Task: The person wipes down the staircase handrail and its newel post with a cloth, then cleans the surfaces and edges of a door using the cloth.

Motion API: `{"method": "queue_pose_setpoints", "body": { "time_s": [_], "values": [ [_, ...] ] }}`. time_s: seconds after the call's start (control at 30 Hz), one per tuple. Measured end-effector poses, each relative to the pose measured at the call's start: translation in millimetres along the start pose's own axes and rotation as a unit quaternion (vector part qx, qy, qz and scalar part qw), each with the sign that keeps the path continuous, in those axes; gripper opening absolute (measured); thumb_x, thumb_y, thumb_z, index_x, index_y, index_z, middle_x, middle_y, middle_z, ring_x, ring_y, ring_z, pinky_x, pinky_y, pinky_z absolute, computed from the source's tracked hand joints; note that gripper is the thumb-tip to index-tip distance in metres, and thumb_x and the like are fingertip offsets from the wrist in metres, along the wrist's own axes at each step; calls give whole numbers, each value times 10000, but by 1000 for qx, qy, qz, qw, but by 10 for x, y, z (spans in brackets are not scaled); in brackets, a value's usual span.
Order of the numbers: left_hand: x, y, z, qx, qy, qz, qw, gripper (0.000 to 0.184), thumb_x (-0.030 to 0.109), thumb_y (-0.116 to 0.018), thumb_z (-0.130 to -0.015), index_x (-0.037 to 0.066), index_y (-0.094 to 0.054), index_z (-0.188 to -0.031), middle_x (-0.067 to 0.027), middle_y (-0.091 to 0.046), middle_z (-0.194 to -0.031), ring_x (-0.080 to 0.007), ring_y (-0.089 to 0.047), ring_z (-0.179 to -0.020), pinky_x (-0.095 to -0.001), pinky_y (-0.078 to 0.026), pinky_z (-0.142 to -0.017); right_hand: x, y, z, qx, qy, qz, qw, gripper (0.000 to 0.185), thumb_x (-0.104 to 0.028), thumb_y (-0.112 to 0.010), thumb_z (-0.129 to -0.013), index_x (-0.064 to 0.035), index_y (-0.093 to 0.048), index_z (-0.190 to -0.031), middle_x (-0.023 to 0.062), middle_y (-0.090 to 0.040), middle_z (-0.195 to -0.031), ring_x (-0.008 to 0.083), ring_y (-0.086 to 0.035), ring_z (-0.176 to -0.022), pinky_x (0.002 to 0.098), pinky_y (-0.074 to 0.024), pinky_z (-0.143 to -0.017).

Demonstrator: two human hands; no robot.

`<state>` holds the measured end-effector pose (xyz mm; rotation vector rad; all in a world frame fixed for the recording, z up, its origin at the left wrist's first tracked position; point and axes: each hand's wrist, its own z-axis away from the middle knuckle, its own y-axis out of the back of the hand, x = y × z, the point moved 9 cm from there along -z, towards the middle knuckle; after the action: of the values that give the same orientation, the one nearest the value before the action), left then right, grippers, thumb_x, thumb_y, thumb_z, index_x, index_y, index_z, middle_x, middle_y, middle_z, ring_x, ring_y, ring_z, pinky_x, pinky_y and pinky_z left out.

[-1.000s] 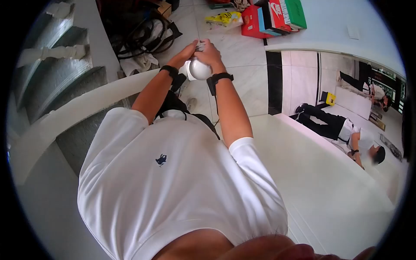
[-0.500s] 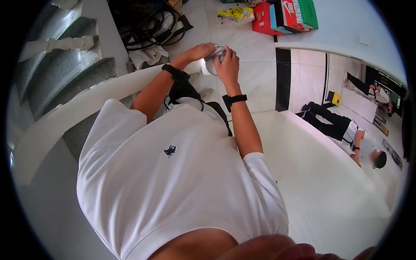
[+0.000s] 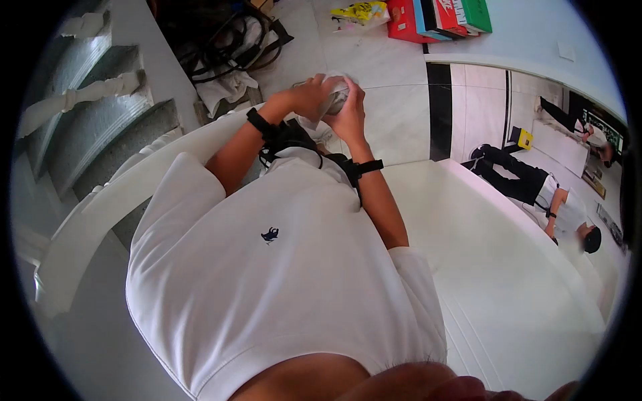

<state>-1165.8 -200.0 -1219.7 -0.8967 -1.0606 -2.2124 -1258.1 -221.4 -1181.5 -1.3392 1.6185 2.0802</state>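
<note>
A crumpled grey-white cloth [image 3: 336, 97] is bunched between my two hands in front of my body. My left hand [image 3: 309, 97] presses on it from the left, its fingers curled over the top. On the other side, my right hand [image 3: 350, 117] grips the cloth with thumb and fingers bent around it. Whether the cloth wraps something round, I cannot tell. The white handrail [image 3: 154, 160] curves up from the left and its far end passes behind my left forearm, close to the hands.
Grey stone stairs [image 3: 100, 127] lie left of the handrail. Coiled black hoses [image 3: 234, 47] lie on the tiled floor [image 3: 394, 117] ahead, near a yellow plastic bag [image 3: 361, 13] and stacked shoe boxes [image 3: 438, 19]. A person in a white shirt [image 3: 568, 212] is at the right, another beyond.
Both hands have come closer to my body with the cloth, and my left hand now lies further over it. The pale rounded surface beneath the hands is now covered. The view has shifted slightly.
</note>
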Motion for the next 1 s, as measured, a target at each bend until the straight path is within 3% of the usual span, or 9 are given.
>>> {"method": "queue_pose_setpoints", "body": {
  "time_s": [0.13, 0.2, 0.23, 0.3, 0.43, 0.57, 0.67, 0.83, 1.0],
  "values": [
    [-150, -18, -119, -26, -62, 58, 996, 1189, 95, -814, -543, 139, -118, -1506, -224, -262, -1468, -399, -365, -1338, -426, -377, -1076, 214, -24, -83, -52, -54, -7, 997, 993, -161, -864, -557, -137, -344, -1402, 169, -467, -1319, 385, -454, -1237, 450, -455, -974],
    [-222, -5, -228, -11, -137, 134, 981, 1191, 120, -802, -555, 137, -105, -1522, -153, -328, -1438, -304, -390, -1304, -361, -346, -1073, 465, -111, -176, -88, -78, -10, 993, 968, -171, -849, -571, -140, -355, -1403, 172, -475, -1314, 383, -478, -1218, 442, -462, -969],
    [-243, 17, -235, -14, -137, 131, 982, 1191, 120, -802, -555, 137, -105, -1522, -153, -328, -1438, -304, -390, -1304, -361, -346, -1073, 606, -193, -243, -126, -96, -12, 987, 944, -181, -833, -584, -144, -365, -1403, 176, -483, -1308, 381, -501, -1199, 434, -469, -964],
    [-266, -30, -227, -110, -88, 402, 905, 1135, 131, -769, -587, 132, -128, -1523, -103, -385, -1372, -230, -387, -1244, -318, -328, -1046, 753, -225, -350, -137, -116, -28, 983, 918, -229, -832, -579, -122, -410, -1388, 193, -517, -1291, 369, -533, -1182, 410, -462, -982],
    [-344, -74, -242, -110, -70, 424, 896, 1050, 94, -745, -621, 135, -178, -1504, -65, -437, -1288, -198, -446, -1128, -305, -391, -962, 837, -303, -398, -191, -138, -68, 970, 936, -321, -848, -552, -119, -450, -1375, 210, -560, -1270, 355, -552, -1181, 392, -458, -990],
    [-344, -103, -283, -89, -73, 289, 950, 980, 48, -747, -647, 126, -223, -1471, -108, -477, -1282, -239, -500, -1140, -338, -439, -930, 746, -235, -364, -174, -128, -53, 975, 920, -383, -845, -556, -116, -467, -1351, 206, -558, -1248, 358, -565, -1146, 406, -473, -966],
    [-90, 106, -152, 40, -33, -31, 998, 859, 67, -773, -687, 66, -286, -1395, -254, -439, -1310, -435, -470, -1213, -446, -451, -955, 546, -82, -185, -58, -115, 46, 991, 831, -365, -853, -587, -123, -496, -1298, 193, -525, -1235, 396, -577, -1064, 462, -499, -901],
    [286, 1, 153, 116, -155, -130, 972, 797, 53, -773, -658, -2, -364, -1339, -246, -413, -1330, -423, -408, -1276, -449, -410, -1022, 58, 160, 255, 17, -47, 168, 984, 715, -238, -826, -654, -109, -478, -1265, 193, -482, -1242, 425, -575, -969, 501, -530, -780],
    [320, -2, 10, 104, -97, -122, 982, 760, 23, -759, -612, -17, -396, -1279, -246, -463, -1248, -446, -401, -1244, -468, -433, -989, 69, 83, 350, 47, -11, 187, 981, 796, -186, -859, -607, -98, -447, -1281, 194, -416, -1360, 439, -533, -1090, 493, -524, -854]
  ]
}}
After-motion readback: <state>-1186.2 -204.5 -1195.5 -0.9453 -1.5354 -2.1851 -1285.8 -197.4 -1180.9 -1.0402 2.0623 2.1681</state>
